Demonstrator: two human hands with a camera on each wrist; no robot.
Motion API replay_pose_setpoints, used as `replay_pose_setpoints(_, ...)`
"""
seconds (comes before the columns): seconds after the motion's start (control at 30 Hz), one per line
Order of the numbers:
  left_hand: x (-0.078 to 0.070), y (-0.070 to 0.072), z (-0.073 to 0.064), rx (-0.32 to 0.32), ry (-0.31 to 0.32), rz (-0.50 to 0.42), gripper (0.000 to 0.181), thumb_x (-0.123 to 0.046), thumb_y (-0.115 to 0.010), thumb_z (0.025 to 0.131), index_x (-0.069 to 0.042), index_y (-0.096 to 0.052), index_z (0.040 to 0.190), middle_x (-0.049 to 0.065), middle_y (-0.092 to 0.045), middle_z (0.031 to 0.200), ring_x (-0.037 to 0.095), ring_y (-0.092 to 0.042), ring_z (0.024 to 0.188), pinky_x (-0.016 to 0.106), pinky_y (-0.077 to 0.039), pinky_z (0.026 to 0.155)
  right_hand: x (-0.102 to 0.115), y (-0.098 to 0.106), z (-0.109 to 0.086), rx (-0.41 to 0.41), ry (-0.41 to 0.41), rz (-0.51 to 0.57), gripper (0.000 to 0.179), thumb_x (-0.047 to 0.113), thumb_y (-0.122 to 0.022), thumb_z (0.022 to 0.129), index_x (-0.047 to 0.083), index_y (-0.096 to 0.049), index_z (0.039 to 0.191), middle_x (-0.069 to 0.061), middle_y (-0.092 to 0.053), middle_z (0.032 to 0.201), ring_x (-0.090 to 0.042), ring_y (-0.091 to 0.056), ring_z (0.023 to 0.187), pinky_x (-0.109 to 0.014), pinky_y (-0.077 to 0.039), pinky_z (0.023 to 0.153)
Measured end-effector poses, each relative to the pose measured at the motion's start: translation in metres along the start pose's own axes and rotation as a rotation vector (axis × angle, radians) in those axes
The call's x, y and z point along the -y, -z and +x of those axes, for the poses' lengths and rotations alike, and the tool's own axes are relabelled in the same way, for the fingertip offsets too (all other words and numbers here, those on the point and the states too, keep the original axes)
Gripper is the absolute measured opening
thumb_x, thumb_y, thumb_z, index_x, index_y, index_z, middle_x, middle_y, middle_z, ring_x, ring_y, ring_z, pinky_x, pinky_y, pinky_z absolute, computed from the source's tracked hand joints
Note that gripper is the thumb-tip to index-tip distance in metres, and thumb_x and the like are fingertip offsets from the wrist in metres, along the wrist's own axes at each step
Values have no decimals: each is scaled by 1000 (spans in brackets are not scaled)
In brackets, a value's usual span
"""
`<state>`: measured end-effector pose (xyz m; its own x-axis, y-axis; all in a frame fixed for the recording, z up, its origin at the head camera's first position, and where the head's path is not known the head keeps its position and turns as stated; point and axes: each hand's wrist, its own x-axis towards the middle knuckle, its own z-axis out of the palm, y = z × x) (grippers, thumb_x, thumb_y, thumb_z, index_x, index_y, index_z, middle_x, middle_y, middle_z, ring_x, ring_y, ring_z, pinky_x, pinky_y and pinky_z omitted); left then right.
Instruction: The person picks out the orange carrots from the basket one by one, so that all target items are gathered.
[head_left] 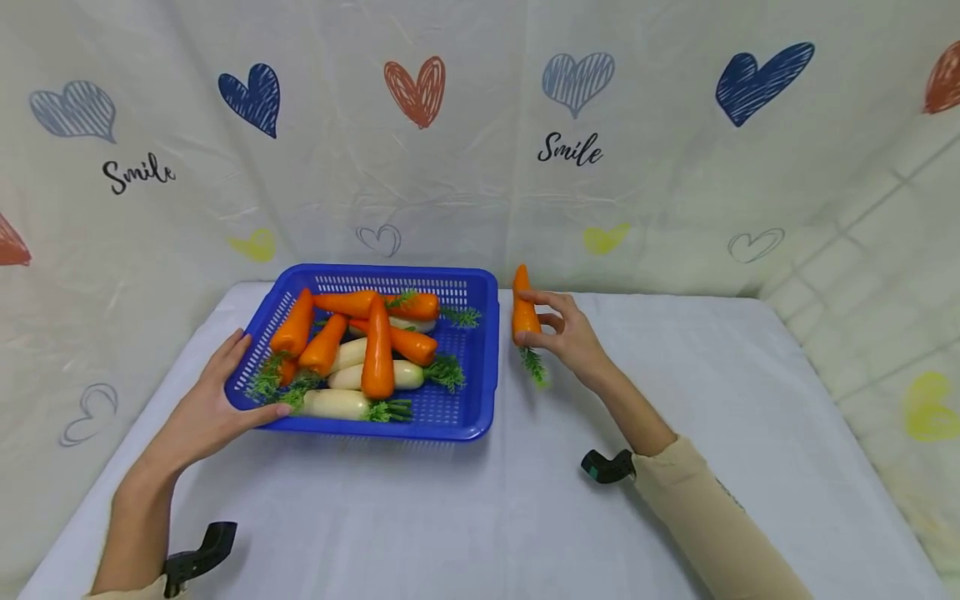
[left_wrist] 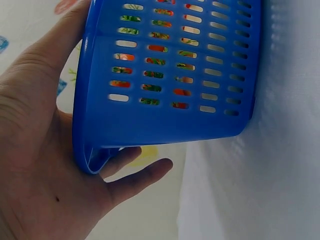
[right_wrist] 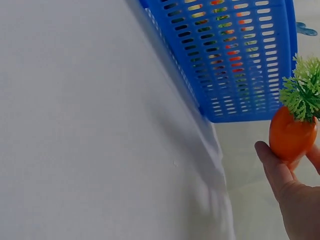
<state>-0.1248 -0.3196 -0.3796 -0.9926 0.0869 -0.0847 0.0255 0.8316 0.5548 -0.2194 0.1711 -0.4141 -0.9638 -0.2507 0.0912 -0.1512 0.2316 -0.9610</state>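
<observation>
A blue plastic basket (head_left: pixel 483 358) stands on the table, holding several orange carrots (head_left: pixel 378 354) and white radishes (head_left: pixel 333 405) with green leafy tops. My left hand (head_left: pixel 202 412) grips its near left corner, the thumb along the front rim and the fingers at the left side; the left wrist view shows the palm against the rim (left_wrist: pixel 82 95). Just right of the basket, my right hand (head_left: pixel 566 337) pinches a carrot (head_left: pixel 523 312) between thumb and fingers, its tip pointing away and its leaves toward me. In the right wrist view this carrot's leafy end (right_wrist: pixel 302 90) is nearest the camera.
A white cloth covers the table (head_left: pixel 480 517). Behind it hangs a pale curtain (head_left: pixel 480 167) printed with hearts and the word Smile. Black camera mounts (head_left: pixel 607 467) sit at both wrists.
</observation>
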Motion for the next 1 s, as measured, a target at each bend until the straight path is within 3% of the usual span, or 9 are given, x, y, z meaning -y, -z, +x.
replay_pose_setpoints(0.33, 0, 0, 0, 2, -3, 3, 123, -53, -79, 86, -9, 0, 169, 22, 8, 176, 61, -17, 151, 86, -27, 108, -8, 0, -2, 25, -92, 20, 65, 13, -78, 92, 13, -53, 152, -21, -34, 154, -45, -55, 137, -17, -57, 92)
replay_pose_setpoints(0.5, -1, 0, 0, 14, 14, 0, 123, -54, -78, 86, -10, 2, 169, 24, 9, 175, 63, -18, 149, 86, -28, 107, -13, -3, -2, 38, -132, 0, 65, 13, -77, 93, 12, -52, 153, -20, -33, 158, -45, -55, 139, -32, -58, 105)
replay_pose_setpoints(0.67, -2, 0, -1, 26, 39, -5, 124, -55, -78, 86, -14, 5, 169, 29, 7, 173, 64, -23, 145, 86, -29, 107, -16, -5, -2, 35, -152, -26, 64, 14, -77, 94, 11, -51, 152, -20, -36, 159, -45, -54, 140, -52, -49, 116)
replay_pose_setpoints(1.0, -2, -2, -2, 23, 51, -11, 124, -55, -77, 87, -17, 8, 169, 30, 7, 172, 64, -24, 144, 85, -30, 106, -21, -7, -1, 9, -212, -87, 61, 22, -78, 94, 12, -54, 149, -20, -51, 154, -41, -56, 139, -53, -49, 116)
